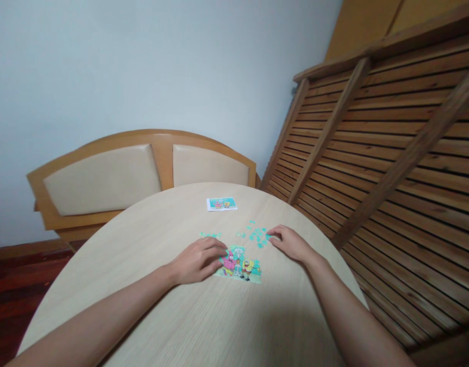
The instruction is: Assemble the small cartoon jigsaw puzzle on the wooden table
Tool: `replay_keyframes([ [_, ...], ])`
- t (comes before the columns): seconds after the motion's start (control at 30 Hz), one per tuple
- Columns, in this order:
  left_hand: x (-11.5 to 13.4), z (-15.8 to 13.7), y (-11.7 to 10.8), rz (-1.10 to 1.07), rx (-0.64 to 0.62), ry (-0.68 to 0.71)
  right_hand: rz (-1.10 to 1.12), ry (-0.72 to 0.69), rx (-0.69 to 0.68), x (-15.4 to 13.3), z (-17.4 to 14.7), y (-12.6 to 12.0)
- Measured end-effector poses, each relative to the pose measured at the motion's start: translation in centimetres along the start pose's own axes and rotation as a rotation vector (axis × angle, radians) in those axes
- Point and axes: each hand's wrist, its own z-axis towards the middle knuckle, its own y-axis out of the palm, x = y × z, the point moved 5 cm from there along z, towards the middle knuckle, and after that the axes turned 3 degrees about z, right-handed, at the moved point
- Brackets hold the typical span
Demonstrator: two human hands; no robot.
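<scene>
A partly assembled jigsaw puzzle (pixel 238 265) with pink and yellow cartoon figures lies flat on the table; its upper edge is uneven. My left hand (pixel 199 259) rests at the puzzle's left side, palm down with fingers stretched out, covering part of that edge. Loose teal puzzle pieces (pixel 258 236) are scattered just beyond the puzzle, to the right. At their right border is my right hand (pixel 291 242), its thumb and fingers bent with a gap between them. Its fingertips are right by a teal piece, and no piece shows lifted.
The round wooden table (pixel 154 316) carries a small picture card (pixel 222 204) at the back, printed with similar figures. More loose pieces (pixel 210 235) lie beyond my left hand. Behind stand a padded headboard (pixel 104 178) and, at right, a leaning slatted wooden frame (pixel 371 168).
</scene>
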Motion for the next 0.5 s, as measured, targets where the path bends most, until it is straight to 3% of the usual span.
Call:
replay_keyframes([
  [0.23, 1.4, -0.4, 0.5, -0.026, -0.116, 0.140, 0.095, 0.023, -0.062, 0.3, -0.5, -0.6],
  [0.5, 1.9, -0.6, 0.5, 0.006, -0.087, 0.220, 0.142, 0.120, -0.147, 1.2, -0.9, -0.7],
])
